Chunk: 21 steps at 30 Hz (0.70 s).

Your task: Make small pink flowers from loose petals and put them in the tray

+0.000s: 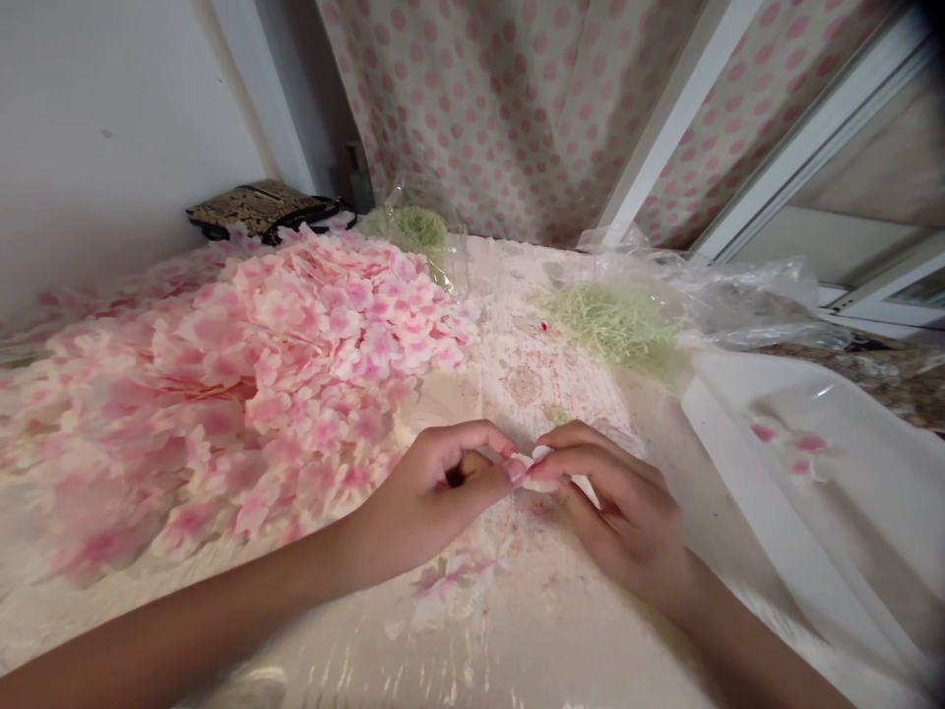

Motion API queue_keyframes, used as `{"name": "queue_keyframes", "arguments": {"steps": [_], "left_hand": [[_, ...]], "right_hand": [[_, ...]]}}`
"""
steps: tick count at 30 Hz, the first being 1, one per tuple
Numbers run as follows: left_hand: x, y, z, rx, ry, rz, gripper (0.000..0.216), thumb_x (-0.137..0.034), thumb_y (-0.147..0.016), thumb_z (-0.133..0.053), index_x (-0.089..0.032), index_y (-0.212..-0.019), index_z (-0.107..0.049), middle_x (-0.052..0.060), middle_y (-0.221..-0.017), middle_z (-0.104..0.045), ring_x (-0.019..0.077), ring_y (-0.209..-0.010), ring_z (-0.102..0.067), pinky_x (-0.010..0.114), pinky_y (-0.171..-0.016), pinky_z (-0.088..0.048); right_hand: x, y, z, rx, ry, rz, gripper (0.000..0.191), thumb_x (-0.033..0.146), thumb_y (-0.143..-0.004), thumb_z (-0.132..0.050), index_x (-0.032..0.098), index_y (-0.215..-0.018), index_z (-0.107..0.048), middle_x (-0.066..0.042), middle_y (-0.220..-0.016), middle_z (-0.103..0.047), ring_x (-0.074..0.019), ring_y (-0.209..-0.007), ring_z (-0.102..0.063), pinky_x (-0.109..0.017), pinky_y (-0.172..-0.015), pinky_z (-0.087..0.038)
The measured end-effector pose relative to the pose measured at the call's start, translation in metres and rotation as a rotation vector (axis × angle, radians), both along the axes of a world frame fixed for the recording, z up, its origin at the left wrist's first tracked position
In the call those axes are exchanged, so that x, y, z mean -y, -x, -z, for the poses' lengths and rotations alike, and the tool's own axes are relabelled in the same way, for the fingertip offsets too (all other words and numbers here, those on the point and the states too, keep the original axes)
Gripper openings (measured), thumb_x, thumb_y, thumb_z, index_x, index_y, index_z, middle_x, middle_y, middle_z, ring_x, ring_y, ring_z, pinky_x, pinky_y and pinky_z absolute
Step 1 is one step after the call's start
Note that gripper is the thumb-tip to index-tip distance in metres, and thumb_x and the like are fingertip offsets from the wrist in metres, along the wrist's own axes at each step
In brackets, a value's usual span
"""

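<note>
Between my two hands, above the middle of the table, is a small pale pink artificial flower. My left hand pinches its left edge between thumb and forefinger. On the other side, the fingers of my right hand close on its right edge. The flower's lower part is partly hidden by my fingers. A few loose pink flowers lie on the table just below my hands. To the left spreads a big heap of pink and white artificial flowers.
At the right stands a white tray with a few flower pieces inside. Pale green strands lie behind my hands beside clear plastic. A snakeskin-patterned bag and a bag of green stems sit at the back.
</note>
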State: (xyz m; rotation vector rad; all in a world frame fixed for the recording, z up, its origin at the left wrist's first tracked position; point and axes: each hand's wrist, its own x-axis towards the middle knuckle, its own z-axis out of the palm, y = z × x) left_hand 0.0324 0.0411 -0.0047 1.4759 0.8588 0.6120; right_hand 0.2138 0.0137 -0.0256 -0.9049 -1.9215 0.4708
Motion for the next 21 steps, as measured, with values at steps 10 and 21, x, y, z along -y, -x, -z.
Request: {"name": "queue_keyframes", "arguments": {"steps": [10,21], "left_hand": [[0.002,0.001,0.004,-0.086,-0.266,0.047,0.017,-0.029,-0.087,-0.048,-0.016,-0.082,-0.056,-0.009,-0.048,-0.028,0.0047,-0.044,-0.026,0.018,-0.042,-0.02],[-0.008,0.003,-0.004,-0.157,-0.142,0.083,0.022,-0.033,-0.085,-0.049,-0.015,-0.079,-0.058,-0.003,-0.064,-0.047,0.008,-0.057,-0.039,0.02,-0.051,-0.03]], "right_hand": [[0.003,0.001,0.004,-0.027,0.27,0.018,0.026,0.003,-0.081,-0.046,0.024,-0.095,-0.051,0.001,-0.084,-0.055,-0.012,-0.074,-0.055,-0.025,-0.064,-0.044],[-0.011,-0.012,0.001,-0.377,0.526,0.046,0.004,0.022,-0.08,-0.062,0.021,-0.083,-0.064,0.0,-0.073,-0.065,-0.0117,-0.067,-0.06,-0.023,-0.06,-0.049]]}}
